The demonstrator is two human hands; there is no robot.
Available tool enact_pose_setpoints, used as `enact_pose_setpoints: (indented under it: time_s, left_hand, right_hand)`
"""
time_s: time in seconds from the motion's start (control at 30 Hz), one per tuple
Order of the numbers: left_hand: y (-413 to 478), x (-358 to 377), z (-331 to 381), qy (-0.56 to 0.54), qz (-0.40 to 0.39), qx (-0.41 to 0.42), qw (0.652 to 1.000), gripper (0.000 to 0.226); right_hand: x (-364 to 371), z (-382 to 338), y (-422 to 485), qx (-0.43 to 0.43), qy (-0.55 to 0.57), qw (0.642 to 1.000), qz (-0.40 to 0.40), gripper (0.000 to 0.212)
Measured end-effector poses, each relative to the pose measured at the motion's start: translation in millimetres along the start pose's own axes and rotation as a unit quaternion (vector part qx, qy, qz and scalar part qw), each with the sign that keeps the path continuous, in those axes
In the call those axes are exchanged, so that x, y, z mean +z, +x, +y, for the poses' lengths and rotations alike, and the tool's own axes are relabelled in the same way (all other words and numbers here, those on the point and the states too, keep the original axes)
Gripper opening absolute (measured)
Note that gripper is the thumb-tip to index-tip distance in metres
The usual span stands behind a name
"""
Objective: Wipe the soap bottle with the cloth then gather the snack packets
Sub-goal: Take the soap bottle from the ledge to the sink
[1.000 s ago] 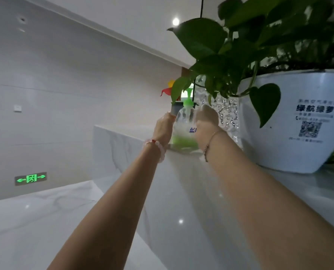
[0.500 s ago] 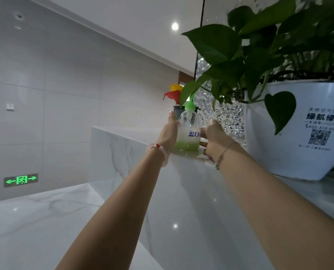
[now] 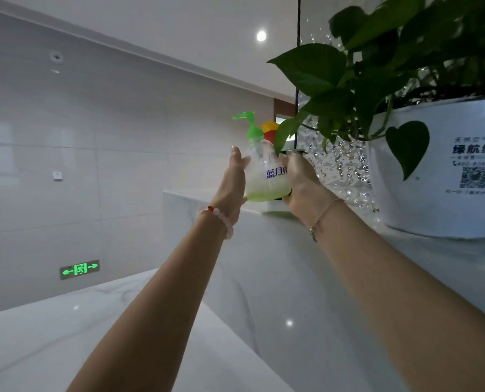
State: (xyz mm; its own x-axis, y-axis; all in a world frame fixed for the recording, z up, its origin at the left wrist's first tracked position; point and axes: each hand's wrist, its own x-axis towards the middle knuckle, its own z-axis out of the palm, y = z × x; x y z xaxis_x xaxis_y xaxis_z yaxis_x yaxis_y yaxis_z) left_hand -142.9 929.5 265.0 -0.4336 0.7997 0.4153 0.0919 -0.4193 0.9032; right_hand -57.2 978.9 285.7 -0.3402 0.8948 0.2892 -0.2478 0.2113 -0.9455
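Hands, left (image 3: 231, 183) and right (image 3: 302, 179), hold soap bottle (image 3: 265, 176) above ledge (image 3: 264, 250).

White marble counter (image 3: 264, 278), glossy, grey-veined, with a raised upper ledge. On the ledge: one white plant pot (image 3: 433, 176) bearing printed text and a QR code. Left of the pot, objects partly hidden, unidentifiable.

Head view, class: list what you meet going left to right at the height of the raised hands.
Wall switch → left hand → soap bottle → right hand → white plant pot.
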Motion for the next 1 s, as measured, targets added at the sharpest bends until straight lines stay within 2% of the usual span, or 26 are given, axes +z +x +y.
enact_pose_setpoints:
  time_s: [0.1,0.23,0.3,0.37,0.5,0.67,0.83,1.0]
  left_hand:
    - [-25.3,-27.6,11.4,0.014,0.008,0.024,1.000,0.063]
    - [-68.6,-70.7,15.4,0.049,0.034,0.029,0.998,0.057]
    - [-93.3,-91.2,12.5,0.068,0.045,0.020,0.996,0.048]
    - [-119.4,-113.3,5.0,0.098,0.054,0.021,0.994,0.038]
    - [-176.1,-159.9,-19.5,0.157,0.068,0.035,0.985,0.057]
    - [-242.9,-212.9,-52.3,0.198,0.163,-0.015,0.966,0.062]
    - [-303.8,-259.2,-75.2,0.212,0.269,-0.076,0.936,0.053]
    - [-341.9,-304.5,-83.7,0.184,0.334,-0.100,0.919,0.043]
  right_hand:
    - [19.0,3.1,-21.1,-0.010,0.039,0.998,-0.045,0.024]
    - [42.5,22.9,-69.1,0.024,0.098,0.989,-0.105,0.023]
    - [54.4,36.8,-93.9,0.028,0.124,0.983,-0.135,0.020]
    - [66.2,56.7,-116.8,0.018,0.122,0.979,-0.161,0.028]
    - [88.0,105.7,-156.7,0.023,0.136,0.967,-0.216,0.034]
    - [120.5,165.8,-193.7,0.092,0.121,0.943,-0.297,0.037]
    - [163.2,214.0,-228.7,0.153,0.101,0.901,-0.392,0.043]
    - [204.9,241.7,-258.1,0.161,0.105,0.874,-0.446,0.049]
